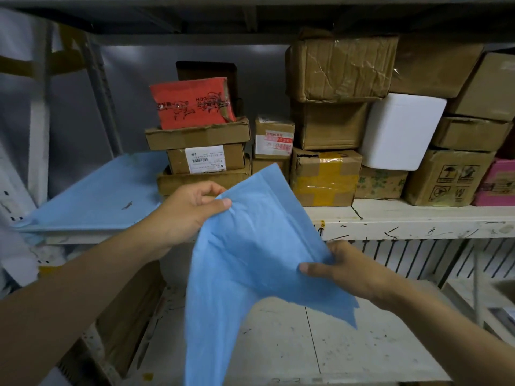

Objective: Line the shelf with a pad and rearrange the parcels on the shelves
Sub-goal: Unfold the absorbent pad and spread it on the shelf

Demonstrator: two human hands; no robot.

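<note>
Grip: left hand (189,210), right hand (345,271) each pinch blue pad (250,260); red parcel (192,103) tops box stack (206,160) on shelf (418,227).

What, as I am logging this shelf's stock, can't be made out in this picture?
Head view only.
1. Blue pad, held by left hand and right hand: its lower end is cut off by the bottom edge.
2. Dark box: mostly hidden behind the red parcel.
3. Label on a brown box: print too small to read.
4. Pink box: cut off by the right edge.
</note>
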